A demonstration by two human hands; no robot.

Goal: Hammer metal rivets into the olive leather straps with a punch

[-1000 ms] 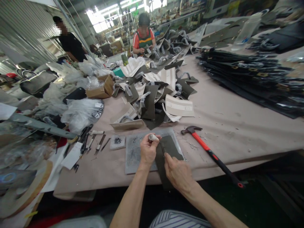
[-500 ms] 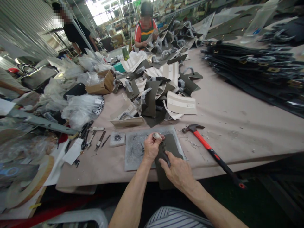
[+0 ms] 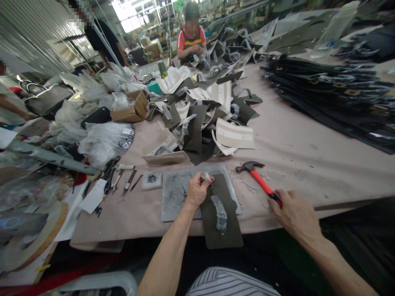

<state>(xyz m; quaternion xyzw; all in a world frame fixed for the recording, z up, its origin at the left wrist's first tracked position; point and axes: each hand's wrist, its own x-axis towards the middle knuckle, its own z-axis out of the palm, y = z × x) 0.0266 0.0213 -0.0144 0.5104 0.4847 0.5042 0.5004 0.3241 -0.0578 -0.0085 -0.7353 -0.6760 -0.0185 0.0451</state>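
Note:
My left hand point(image 3: 197, 191) is closed around a short upright tool with a pale round top point(image 3: 205, 176); its lower end is mostly hidden. It stands at the upper part of an olive-grey panel point(image 3: 211, 228). That panel lies partly on a grey board point(image 3: 173, 201) and juts past the table's front edge. A plastic-wrapped handle point(image 3: 221, 216) is attached to the panel. To the right, my right hand point(image 3: 298, 216) has its fingers wrapped around the black grip of a claw hammer point(image 3: 261, 180), whose head rests on the table.
A heap of panels with wrapped handles point(image 3: 197, 127) covers the table's middle. Black pieces are stacked point(image 3: 327, 88) at right. A small tray of tiny parts point(image 3: 152, 181) and hand tools point(image 3: 129, 181) lie left of the board. A co-worker point(image 3: 191, 39) sits across the table.
My right hand has left the panel and moved right onto the hammer's grip, uncovering the wrapped handle. My left hand stays in place with the tool.

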